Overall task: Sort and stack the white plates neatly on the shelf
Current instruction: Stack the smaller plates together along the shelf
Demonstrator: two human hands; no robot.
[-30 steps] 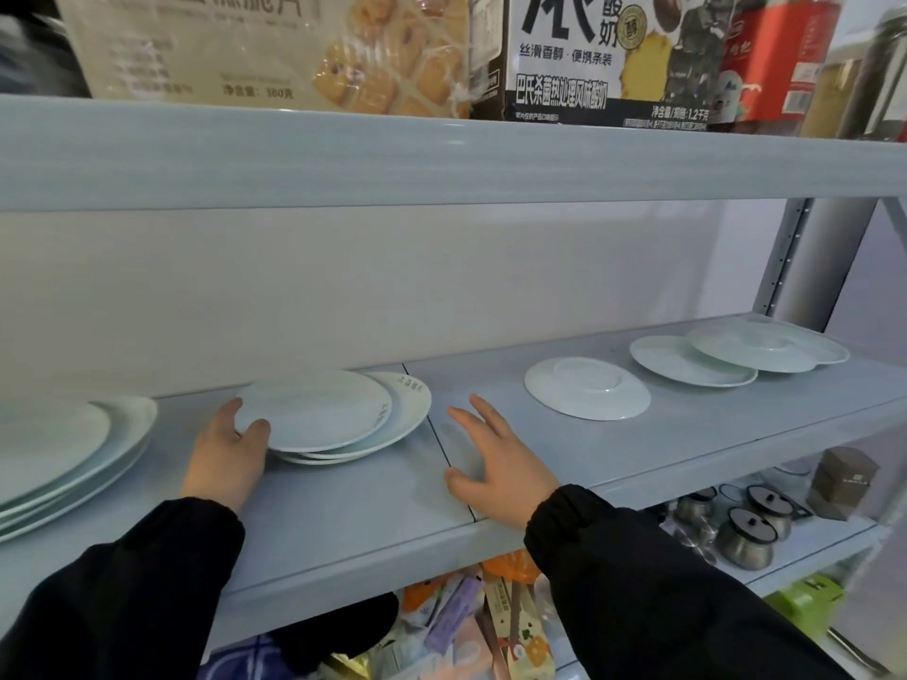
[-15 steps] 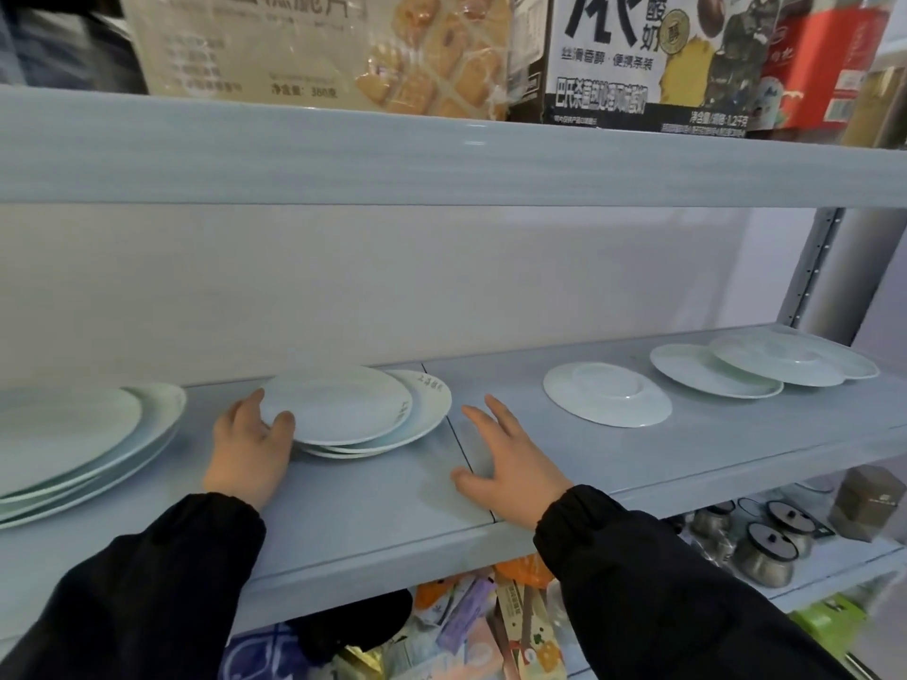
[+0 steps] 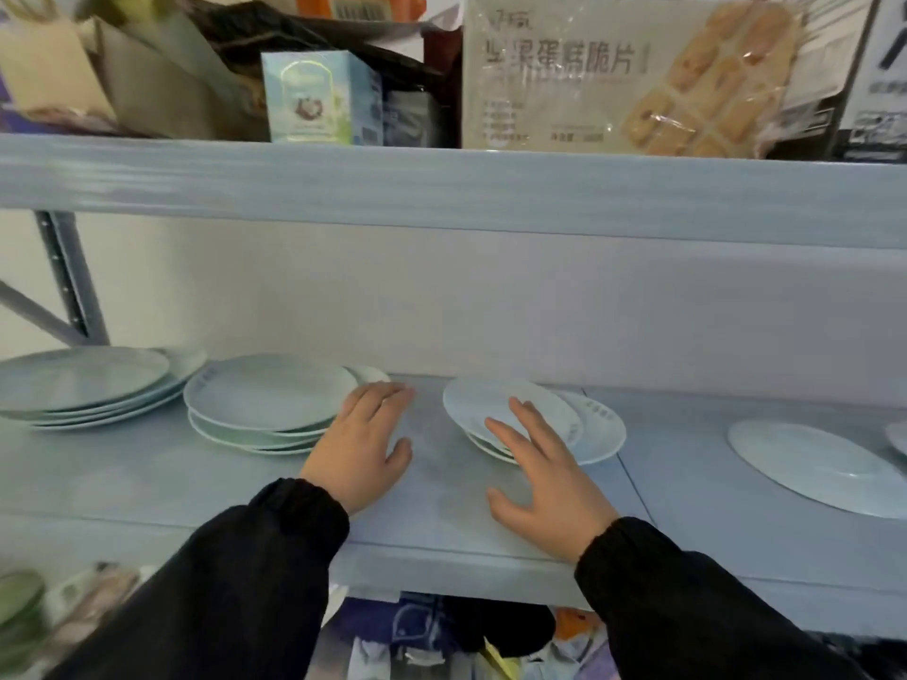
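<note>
- The shelf is a pale blue-grey board, and the white plates lie along it in several groups.
- At the far left sits a wide stack of large plates.
- Just beside it on the right is a second stack of somewhat smaller plates, with one small plate peeping out behind its right rim.
- The left hand lies flat on the shelf board right at this second stack's right edge, fingers loosely spread and holding nothing. I cannot tell whether it actually touches the rim.
- Near the middle stands a short pile: a top plate sits off-centre over a printed plate, which sticks out to the right.
- The right hand reaches over the near edge of this pile, fingers straight and laid on the top plate, thumb out to the left over the bare board. It grips nothing.
- Well to the right, a single plate lies apart, seemingly bottom up.
- Both arms wear black sleeves.
- On the upper shelf stand a biscuit box and a small light-blue carton.
</note>
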